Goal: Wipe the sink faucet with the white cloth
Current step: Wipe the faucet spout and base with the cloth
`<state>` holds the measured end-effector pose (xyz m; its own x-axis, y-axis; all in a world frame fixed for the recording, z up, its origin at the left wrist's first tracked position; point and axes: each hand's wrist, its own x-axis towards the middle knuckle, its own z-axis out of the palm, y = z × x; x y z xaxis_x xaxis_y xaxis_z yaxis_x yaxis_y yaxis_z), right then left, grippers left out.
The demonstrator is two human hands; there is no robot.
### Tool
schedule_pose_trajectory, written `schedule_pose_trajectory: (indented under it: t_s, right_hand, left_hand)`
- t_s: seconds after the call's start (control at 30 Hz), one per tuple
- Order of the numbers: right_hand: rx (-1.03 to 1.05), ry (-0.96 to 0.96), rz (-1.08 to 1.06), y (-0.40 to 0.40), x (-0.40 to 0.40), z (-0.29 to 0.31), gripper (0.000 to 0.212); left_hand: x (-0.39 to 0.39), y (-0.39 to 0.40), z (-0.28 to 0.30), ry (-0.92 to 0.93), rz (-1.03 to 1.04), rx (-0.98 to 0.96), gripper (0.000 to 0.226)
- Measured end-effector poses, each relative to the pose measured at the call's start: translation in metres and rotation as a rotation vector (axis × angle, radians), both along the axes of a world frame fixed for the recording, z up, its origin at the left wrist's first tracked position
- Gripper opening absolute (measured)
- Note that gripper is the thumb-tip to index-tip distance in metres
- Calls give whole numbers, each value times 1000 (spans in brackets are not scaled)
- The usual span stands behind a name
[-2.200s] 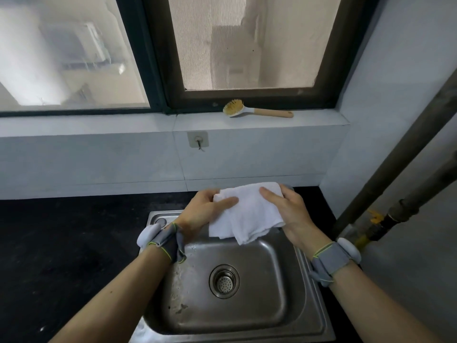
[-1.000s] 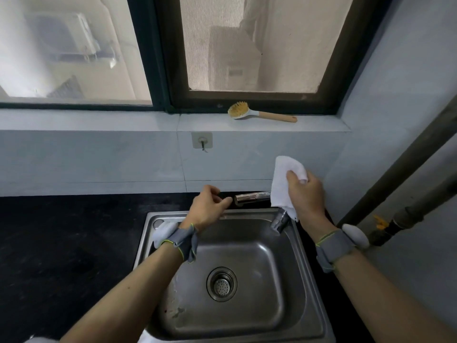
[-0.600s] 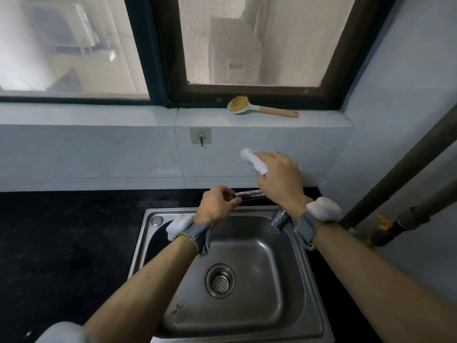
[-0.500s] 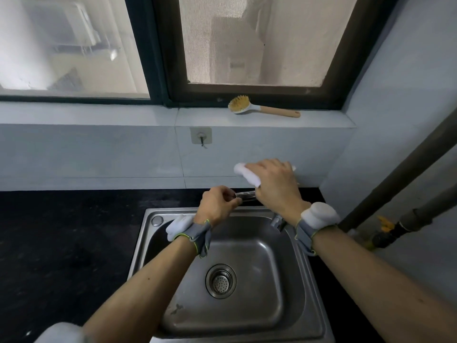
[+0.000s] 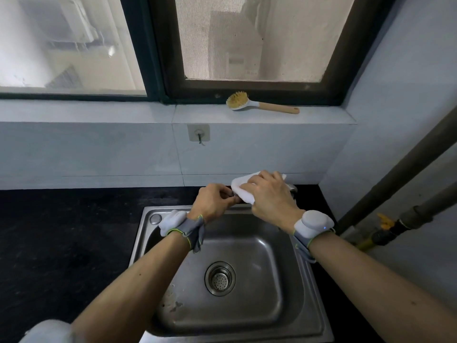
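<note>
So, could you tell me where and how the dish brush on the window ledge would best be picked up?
Probably by the wooden handle of the dish brush, pinched from above near its middle. It lies flat on the window ledge with the handle pointing right and the bristle head to the left.
</note>
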<state>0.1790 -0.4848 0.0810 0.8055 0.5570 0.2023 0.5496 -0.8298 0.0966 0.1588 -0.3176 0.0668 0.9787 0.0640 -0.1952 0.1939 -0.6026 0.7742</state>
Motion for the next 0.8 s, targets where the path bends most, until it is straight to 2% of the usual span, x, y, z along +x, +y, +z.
schedule_pose_trajectory:
  t_s: [0.13, 0.33, 0.6, 0.8]
  right_hand:
    - [19, 84, -86, -15, 7, -2, 43]
    - [239, 163, -212, -15, 2, -12, 48]
    - [333, 33, -256, 17, -23, -26, 44]
    - [386, 55, -225, 30, -31, -27, 50]
  left_hand:
    - [0, 0, 0, -5, 3, 23, 29]
    - [0, 0, -1, -6, -9, 27, 25]
    - [3, 1, 0, 2, -31, 37, 24]
    - [2, 4, 4, 12, -95, 76, 22]
